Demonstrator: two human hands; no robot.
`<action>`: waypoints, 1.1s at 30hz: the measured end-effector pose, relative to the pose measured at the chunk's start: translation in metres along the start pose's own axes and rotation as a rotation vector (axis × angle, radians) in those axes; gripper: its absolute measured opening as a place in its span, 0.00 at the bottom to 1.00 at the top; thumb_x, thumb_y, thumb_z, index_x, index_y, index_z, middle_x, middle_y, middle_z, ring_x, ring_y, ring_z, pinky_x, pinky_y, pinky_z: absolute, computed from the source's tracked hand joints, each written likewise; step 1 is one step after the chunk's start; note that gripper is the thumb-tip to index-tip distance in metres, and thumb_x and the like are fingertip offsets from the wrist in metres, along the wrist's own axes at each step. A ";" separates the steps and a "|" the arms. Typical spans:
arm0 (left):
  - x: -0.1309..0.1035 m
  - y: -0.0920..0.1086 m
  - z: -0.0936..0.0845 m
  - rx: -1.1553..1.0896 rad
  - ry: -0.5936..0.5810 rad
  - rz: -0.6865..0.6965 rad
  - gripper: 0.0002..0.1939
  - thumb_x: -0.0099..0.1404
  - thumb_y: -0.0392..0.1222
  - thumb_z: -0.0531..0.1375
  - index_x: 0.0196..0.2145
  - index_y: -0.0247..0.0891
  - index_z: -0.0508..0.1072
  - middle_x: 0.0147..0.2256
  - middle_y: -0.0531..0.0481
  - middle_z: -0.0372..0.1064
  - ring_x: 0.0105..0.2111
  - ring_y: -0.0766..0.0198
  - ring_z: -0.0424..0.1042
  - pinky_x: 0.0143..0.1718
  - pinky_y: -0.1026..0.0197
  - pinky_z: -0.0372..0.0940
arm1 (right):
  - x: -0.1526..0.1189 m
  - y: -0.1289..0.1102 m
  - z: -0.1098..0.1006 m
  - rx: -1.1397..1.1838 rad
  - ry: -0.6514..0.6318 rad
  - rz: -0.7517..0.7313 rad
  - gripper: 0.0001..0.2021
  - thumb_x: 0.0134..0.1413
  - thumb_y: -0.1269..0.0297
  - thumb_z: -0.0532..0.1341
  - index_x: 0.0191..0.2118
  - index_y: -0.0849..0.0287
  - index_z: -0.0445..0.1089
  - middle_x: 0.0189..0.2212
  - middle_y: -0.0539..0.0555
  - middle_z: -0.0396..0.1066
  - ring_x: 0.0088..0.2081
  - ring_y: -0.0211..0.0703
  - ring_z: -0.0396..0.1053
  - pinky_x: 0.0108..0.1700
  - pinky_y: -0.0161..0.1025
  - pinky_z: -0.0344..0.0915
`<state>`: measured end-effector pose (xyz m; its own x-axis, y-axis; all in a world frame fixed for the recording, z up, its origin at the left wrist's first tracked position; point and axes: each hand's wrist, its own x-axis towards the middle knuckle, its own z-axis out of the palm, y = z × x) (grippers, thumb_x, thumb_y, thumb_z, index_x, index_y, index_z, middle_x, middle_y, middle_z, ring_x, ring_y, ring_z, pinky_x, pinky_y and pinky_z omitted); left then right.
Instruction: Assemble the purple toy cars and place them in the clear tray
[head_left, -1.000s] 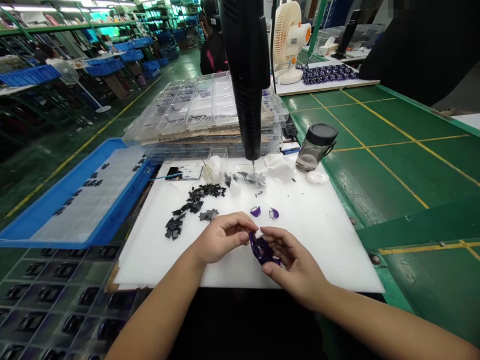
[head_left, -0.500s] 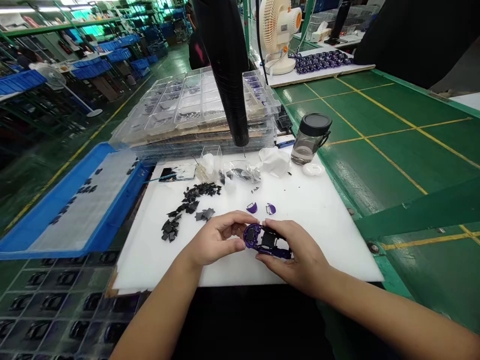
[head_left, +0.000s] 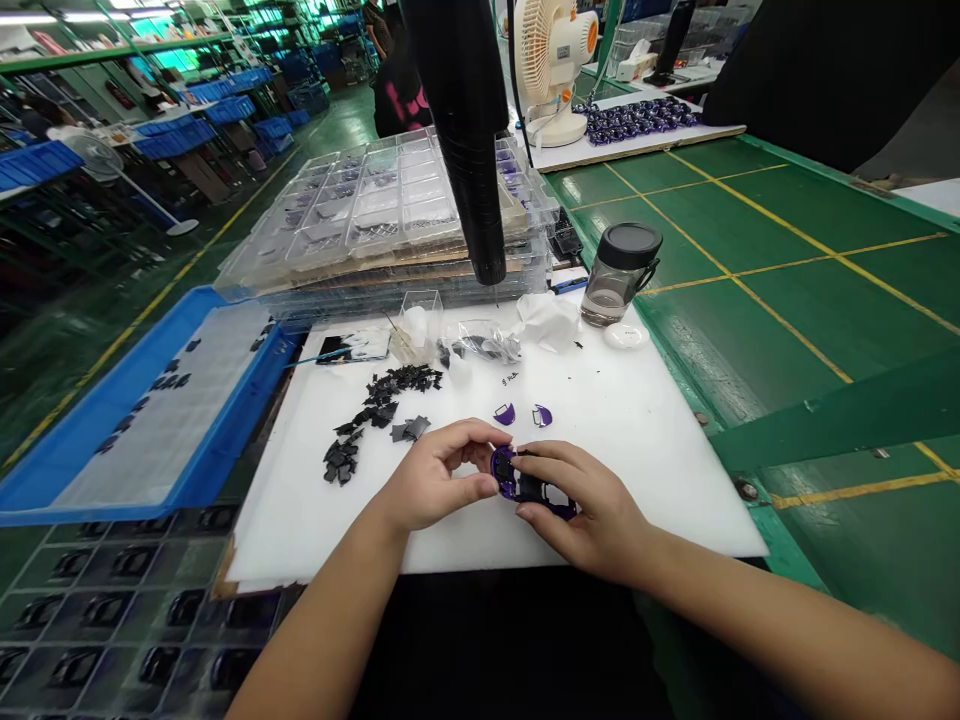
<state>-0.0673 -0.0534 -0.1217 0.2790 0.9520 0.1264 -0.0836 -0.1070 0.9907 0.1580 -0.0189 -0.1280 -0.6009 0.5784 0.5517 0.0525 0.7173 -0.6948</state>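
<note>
Between my hands is a purple and black car-shaped part (head_left: 531,487), above the front half of the white board (head_left: 465,540). My left hand (head_left: 442,475) grips its rounded left end with thumb and fingertips. My right hand (head_left: 589,505) holds the right side, thumb below and fingers across the top, hiding some of the part. Just beyond lie two small purple pieces, one on the left (head_left: 505,414) and one on the right (head_left: 541,415). Thin black pieces (head_left: 379,413) are heaped to the left, with dark grey pieces (head_left: 410,430) beside them.
A black tool (head_left: 480,200) hangs over the board's back. Behind are stacked clear trays (head_left: 360,240), a lidded bottle (head_left: 619,275) and a fan (head_left: 551,70). A blue tray (head_left: 202,440) stands left, above compartments of dark parts (head_left: 105,605). A person (head_left: 397,90) is far back.
My right fingers have moved left over the top of the car-shaped part, covering more of it. The part has shifted slightly. The person in the background shows more.
</note>
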 end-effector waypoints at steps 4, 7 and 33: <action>0.000 0.000 0.000 0.077 0.029 0.009 0.21 0.65 0.50 0.68 0.50 0.36 0.74 0.44 0.42 0.68 0.42 0.56 0.68 0.45 0.60 0.64 | -0.001 0.001 0.000 0.242 -0.067 0.172 0.18 0.58 0.69 0.63 0.54 0.57 0.68 0.48 0.59 0.70 0.50 0.44 0.69 0.52 0.41 0.66; 0.000 0.001 0.000 0.122 0.063 0.036 0.15 0.70 0.49 0.64 0.48 0.37 0.75 0.41 0.44 0.69 0.39 0.59 0.69 0.42 0.62 0.65 | -0.002 0.003 0.003 0.601 -0.100 0.494 0.12 0.63 0.61 0.60 0.50 0.54 0.71 0.44 0.56 0.72 0.43 0.42 0.71 0.45 0.40 0.68; 0.001 0.004 0.004 0.203 0.105 0.150 0.12 0.71 0.39 0.60 0.51 0.42 0.76 0.49 0.42 0.65 0.47 0.53 0.67 0.44 0.59 0.65 | 0.009 -0.004 0.016 1.567 0.092 1.229 0.17 0.59 0.53 0.63 0.43 0.63 0.75 0.36 0.60 0.75 0.32 0.39 0.71 0.30 0.31 0.65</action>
<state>-0.0640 -0.0543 -0.1174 0.1763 0.9445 0.2772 0.0796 -0.2944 0.9524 0.1394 -0.0230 -0.1278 -0.7562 0.4575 -0.4679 -0.3180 -0.8818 -0.3482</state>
